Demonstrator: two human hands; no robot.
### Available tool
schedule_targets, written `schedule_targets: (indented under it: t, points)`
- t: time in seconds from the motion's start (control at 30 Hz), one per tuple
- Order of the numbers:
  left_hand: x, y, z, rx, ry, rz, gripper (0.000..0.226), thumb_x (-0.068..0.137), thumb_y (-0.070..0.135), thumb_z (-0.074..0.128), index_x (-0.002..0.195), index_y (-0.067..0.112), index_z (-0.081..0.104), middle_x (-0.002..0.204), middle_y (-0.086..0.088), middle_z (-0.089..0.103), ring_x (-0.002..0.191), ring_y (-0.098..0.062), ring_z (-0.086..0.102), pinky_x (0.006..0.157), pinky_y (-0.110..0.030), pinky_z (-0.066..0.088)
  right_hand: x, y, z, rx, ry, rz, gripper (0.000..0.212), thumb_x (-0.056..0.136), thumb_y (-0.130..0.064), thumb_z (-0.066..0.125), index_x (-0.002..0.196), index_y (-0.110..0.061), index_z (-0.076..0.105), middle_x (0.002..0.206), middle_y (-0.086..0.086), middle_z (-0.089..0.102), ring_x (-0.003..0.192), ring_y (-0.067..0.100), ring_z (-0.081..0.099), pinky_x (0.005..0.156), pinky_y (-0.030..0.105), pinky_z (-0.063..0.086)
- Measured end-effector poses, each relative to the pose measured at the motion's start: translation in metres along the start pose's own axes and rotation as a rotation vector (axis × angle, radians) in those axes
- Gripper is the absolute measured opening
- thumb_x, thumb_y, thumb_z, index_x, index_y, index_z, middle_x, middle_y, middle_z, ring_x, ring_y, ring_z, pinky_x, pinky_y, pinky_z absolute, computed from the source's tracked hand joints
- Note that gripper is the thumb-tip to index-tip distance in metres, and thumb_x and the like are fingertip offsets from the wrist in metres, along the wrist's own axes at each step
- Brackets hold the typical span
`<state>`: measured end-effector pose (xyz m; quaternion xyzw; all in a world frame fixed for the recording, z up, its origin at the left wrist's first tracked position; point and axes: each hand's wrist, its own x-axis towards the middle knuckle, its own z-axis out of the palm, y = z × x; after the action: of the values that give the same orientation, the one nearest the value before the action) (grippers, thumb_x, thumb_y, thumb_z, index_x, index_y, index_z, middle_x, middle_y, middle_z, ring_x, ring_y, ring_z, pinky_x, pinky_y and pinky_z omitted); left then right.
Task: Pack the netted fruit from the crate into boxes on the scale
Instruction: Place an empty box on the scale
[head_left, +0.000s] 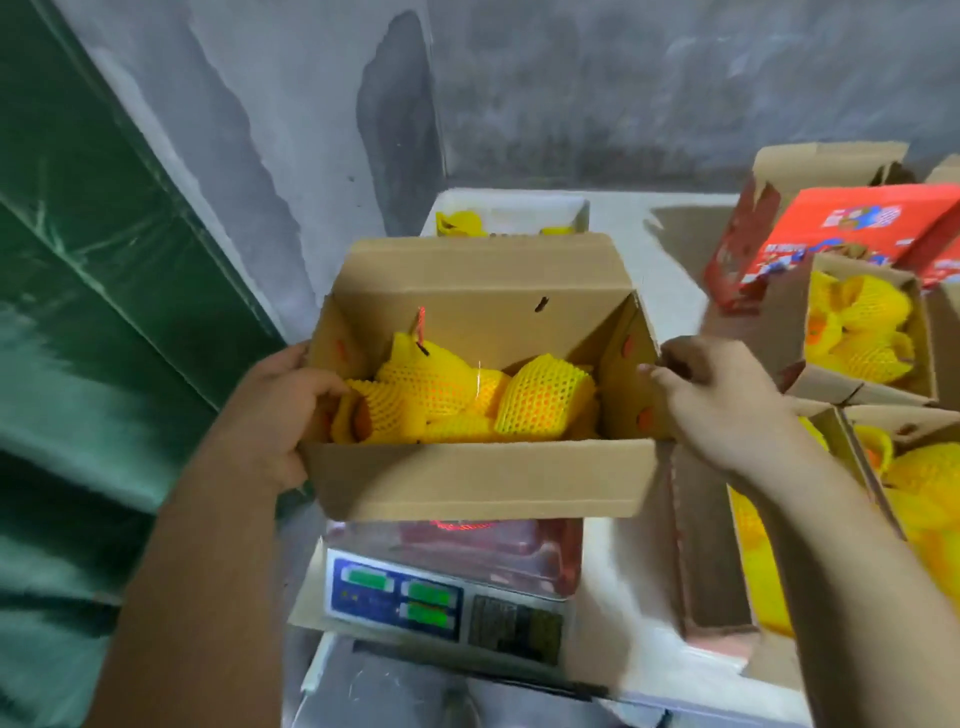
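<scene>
A person's two hands hold an open cardboard box (475, 480) above a digital scale (447, 603), the left hand (283, 410) gripping the box's left wall with the thumb hooked over the rim, the right hand (722, 400) pinching the right-hand flap with curled fingers. The box's long axis runs left to right across the view, its opening facing up and its four flaps spread outward. Inside lie at least three pieces of netted fruit (545, 400) in yellow foam mesh, packed close together; the exact count cannot be told, as they overlap. The clearest piece, on the right, stands tilted with its netted end toward the camera. The scale shows three green displays on its front panel. To the right, on the white counter (670, 291), stand three more open boxes of netted fruit: one far box (872, 384) and two near ones at the frame's edge. A red printed carton (852, 228) sits behind them. Behind the held box, a white crate (514, 215) shows more yellow netting.
</scene>
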<state>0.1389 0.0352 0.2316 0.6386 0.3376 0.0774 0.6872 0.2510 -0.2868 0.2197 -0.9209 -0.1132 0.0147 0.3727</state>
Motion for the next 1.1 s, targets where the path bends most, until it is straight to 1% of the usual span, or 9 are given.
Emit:
schedule_targets:
  t: [0.1,0.23,0.43,0.5,0.6,0.7,0.8,0.93,1.1]
  points:
    - [0.032,-0.008,-0.023,0.042,-0.047,-0.059,0.035,0.088,-0.014,0.051,0.089,0.014,0.072,0.064,-0.005,0.070,0.045,-0.016,0.065,0.042,-0.025,0.053,-0.013,-0.010,0.036,-0.010,-0.007,0.083,0.033,0.090,-0.016,0.061,0.058,-0.015,0.055,0.054,-0.004,0.053,0.062,0.025,0.052,0.057,0.037,0.038]
    - [0.061,-0.034,-0.036,0.147,-0.149,-0.151,0.046,0.094,-0.016,0.040,0.074,0.013,0.070,0.050,-0.002,0.058,0.035,-0.012,0.055,0.038,-0.019,0.045,-0.022,-0.009,0.066,-0.064,-0.042,0.204,0.034,0.088,-0.018,0.063,0.055,-0.012,0.056,0.051,-0.002,0.053,0.060,0.024,0.053,0.054,0.032,0.036]
    - [0.073,-0.062,-0.040,0.277,-0.177,-0.132,0.032,0.089,-0.005,0.049,0.103,0.012,0.071,0.078,-0.012,0.071,0.068,-0.029,0.068,0.063,-0.032,0.053,-0.036,-0.002,0.084,-0.115,-0.025,0.300,0.028,0.088,-0.024,0.063,0.062,-0.013,0.059,0.059,0.002,0.060,0.067,0.031,0.061,0.057,0.033,0.039]
    - [0.073,-0.071,-0.039,0.267,-0.145,-0.075,0.026,0.091,0.007,0.053,0.105,0.015,0.073,0.091,-0.016,0.074,0.080,-0.032,0.070,0.074,-0.042,0.054,-0.041,-0.007,0.091,-0.117,0.015,0.299,0.010,0.089,-0.025,0.063,0.089,-0.016,0.068,0.087,0.010,0.070,0.085,0.036,0.064,0.072,0.038,0.049]
    - [0.071,-0.081,-0.041,0.329,-0.079,0.070,0.023,0.093,0.027,0.059,0.109,0.019,0.074,0.101,-0.009,0.072,0.090,-0.028,0.067,0.083,-0.044,0.052,-0.058,-0.018,0.109,-0.215,0.179,0.296,0.049,0.088,-0.027,0.068,0.134,-0.018,0.054,0.131,0.023,0.048,0.118,0.045,0.047,0.103,0.048,0.038]
    - [0.057,-0.079,-0.047,0.521,0.072,0.378,0.042,0.096,0.029,0.062,0.138,0.023,0.063,0.133,-0.002,0.056,0.120,-0.021,0.059,0.108,-0.039,0.047,-0.077,-0.040,0.125,-0.356,0.262,0.110,0.053,0.082,-0.034,0.066,0.132,-0.020,0.054,0.135,0.021,0.042,0.124,0.047,0.040,0.106,0.055,0.034]
    - [0.034,-0.076,-0.052,0.706,0.078,0.698,0.033,0.095,0.031,0.061,0.127,0.029,0.070,0.122,0.004,0.060,0.118,-0.020,0.057,0.109,-0.041,0.044,-0.092,-0.060,0.135,-0.392,0.106,-0.060,0.044,0.086,-0.038,0.064,0.128,-0.024,0.062,0.131,0.014,0.049,0.123,0.042,0.044,0.102,0.052,0.035]
    - [0.009,-0.070,-0.060,0.738,-0.187,0.790,0.024,0.099,0.020,0.063,0.119,0.026,0.075,0.114,0.011,0.068,0.107,-0.006,0.063,0.095,-0.018,0.046,-0.103,-0.078,0.141,-0.322,-0.026,-0.198,0.030,0.094,-0.030,0.064,0.122,-0.021,0.069,0.117,0.010,0.061,0.113,0.039,0.055,0.100,0.051,0.042]
    - [-0.001,-0.070,-0.068,0.809,-0.292,0.806,0.025,0.101,0.023,0.063,0.123,0.025,0.075,0.115,0.012,0.069,0.107,-0.006,0.065,0.095,-0.027,0.052,-0.102,-0.086,0.137,-0.228,-0.106,-0.284,0.027,0.096,-0.020,0.065,0.123,-0.014,0.069,0.117,0.013,0.060,0.112,0.037,0.057,0.098,0.050,0.046]
